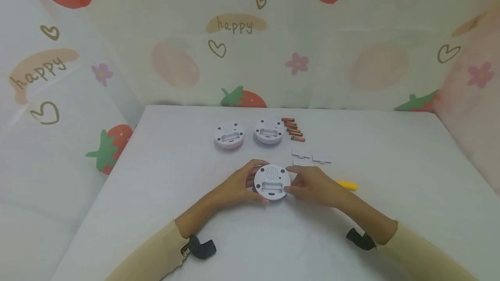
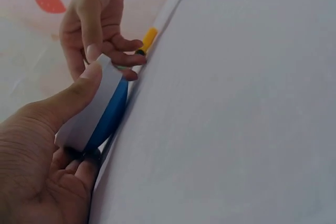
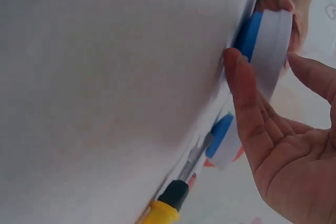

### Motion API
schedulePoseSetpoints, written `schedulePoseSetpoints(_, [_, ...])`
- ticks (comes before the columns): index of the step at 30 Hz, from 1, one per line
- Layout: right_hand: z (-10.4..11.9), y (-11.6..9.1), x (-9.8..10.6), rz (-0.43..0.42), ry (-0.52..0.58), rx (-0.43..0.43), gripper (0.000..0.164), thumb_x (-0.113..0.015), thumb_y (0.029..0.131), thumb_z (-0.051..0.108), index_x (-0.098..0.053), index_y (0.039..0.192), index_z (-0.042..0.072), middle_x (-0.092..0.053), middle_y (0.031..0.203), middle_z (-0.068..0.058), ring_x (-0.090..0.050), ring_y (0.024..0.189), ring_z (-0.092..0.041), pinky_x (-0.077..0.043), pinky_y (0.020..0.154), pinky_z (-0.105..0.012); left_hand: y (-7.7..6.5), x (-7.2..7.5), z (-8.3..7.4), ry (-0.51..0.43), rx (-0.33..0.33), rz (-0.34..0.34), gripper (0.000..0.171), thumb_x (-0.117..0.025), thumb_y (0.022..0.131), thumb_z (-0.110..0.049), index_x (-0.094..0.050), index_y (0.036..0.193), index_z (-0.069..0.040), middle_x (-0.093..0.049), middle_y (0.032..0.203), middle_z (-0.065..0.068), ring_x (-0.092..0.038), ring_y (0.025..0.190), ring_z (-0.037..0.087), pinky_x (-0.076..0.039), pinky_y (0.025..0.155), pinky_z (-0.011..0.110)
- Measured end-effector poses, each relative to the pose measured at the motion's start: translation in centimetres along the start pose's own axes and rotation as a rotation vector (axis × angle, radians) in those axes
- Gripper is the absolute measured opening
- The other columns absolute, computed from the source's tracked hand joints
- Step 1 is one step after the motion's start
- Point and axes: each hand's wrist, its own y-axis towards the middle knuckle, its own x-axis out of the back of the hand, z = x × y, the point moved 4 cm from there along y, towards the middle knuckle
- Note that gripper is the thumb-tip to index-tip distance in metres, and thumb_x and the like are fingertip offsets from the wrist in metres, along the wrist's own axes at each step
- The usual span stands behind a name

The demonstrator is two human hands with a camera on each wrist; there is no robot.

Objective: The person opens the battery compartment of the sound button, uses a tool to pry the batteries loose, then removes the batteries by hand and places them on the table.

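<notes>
A round white device point(image 1: 272, 172) with a blue underside lies face-down between both hands. Its back shows speaker holes, dark round feet and an uncovered battery compartment without batteries. My left hand point(image 1: 239, 186) grips its left side, thumb along the near edge and fingers behind and beneath. From the right, my right hand point(image 1: 314, 185) holds the rim, thumb by the compartment's right end and fingers against the blue side point(image 3: 247, 40). Behind the right wrist lies a screwdriver point(image 3: 178, 195) with a yellow handle, partly hidden in the head view.
Two similar round devices point(image 1: 229, 143) stand farther back with their battery compartments uncovered. Right of them lies a column of several batteries point(image 1: 294, 130). White battery covers point(image 1: 322, 158) lie just beyond my right hand. A strawberry-patterned cloth point(image 1: 242, 68) walls the table's back and sides.
</notes>
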Motion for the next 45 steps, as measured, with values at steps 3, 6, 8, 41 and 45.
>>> schedulePoseSetpoints(3, [-0.3, -0.1, -0.3, -0.009, 0.054, -0.007, 0.067, -0.073, 0.094, 0.028, -0.046, 0.148, -0.002, -0.073, 0.089, 0.003, -0.066, 0.073, -0.012, -0.057, 0.068, -0.028, 0.1, 0.0, -0.1, 0.021, -0.017, -0.025, 0.095, -0.093, 0.073, -0.016, -0.042, 0.153, -0.018, -0.049, 0.153, 0.003, -0.048, 0.139, 0.019, -0.044, 0.109, 0.026])
schedulePoseSetpoints(6, [-0.5, -0.1, -0.2, -0.022, 0.088, -0.019, 0.067, -0.072, 0.095, 0.029, -0.045, 0.149, -0.001, -0.072, 0.084, 0.004, -0.066, 0.072, -0.014, -0.057, 0.067, -0.029, 0.2, 0.0, -0.3, 0.03, -0.022, -0.061, 0.095, -0.093, 0.072, -0.017, -0.044, 0.153, -0.017, -0.049, 0.153, 0.003, -0.05, 0.138, 0.019, -0.046, 0.107, 0.026])
schedulePoseSetpoints(8, [-0.7, -0.1, 0.2, -0.038, 0.101, -0.035, 0.065, -0.071, 0.096, 0.028, -0.046, 0.149, 0.001, -0.073, 0.082, 0.004, -0.067, 0.072, -0.015, -0.057, 0.068, -0.03, 0.4, -0.1, -0.5, 0.041, -0.019, -0.087, 0.095, -0.093, 0.072, -0.018, -0.044, 0.153, -0.018, -0.047, 0.155, 0.002, -0.051, 0.137, 0.018, -0.047, 0.106, 0.025])
schedulePoseSetpoints(41, [-10.5, 2.2, 12.2, -0.235, 0.173, -0.23, 0.051, -0.057, 0.104, 0.026, -0.05, 0.146, -0.003, -0.072, 0.103, -0.019, -0.069, 0.08, -0.021, -0.06, 0.078, -0.029, 18.2, -3.8, -5.3, 0.6, 0.179, -0.15, 0.087, -0.086, 0.082, -0.03, -0.042, 0.155, -0.015, -0.047, 0.156, 0.0, -0.041, 0.144, 0.017, -0.031, 0.12, 0.029])
schedulePoseSetpoints(45, [-10.9, 2.2, 12.1, -0.236, 0.18, -0.236, 0.051, -0.057, 0.104, 0.026, -0.05, 0.146, -0.004, -0.072, 0.099, -0.017, -0.068, 0.08, -0.021, -0.06, 0.076, -0.027, 18.5, -3.9, -5.3, 0.616, 0.219, -0.143, 0.088, -0.086, 0.082, -0.032, -0.041, 0.156, -0.016, -0.047, 0.156, 0.0, -0.041, 0.144, 0.017, -0.032, 0.12, 0.031])
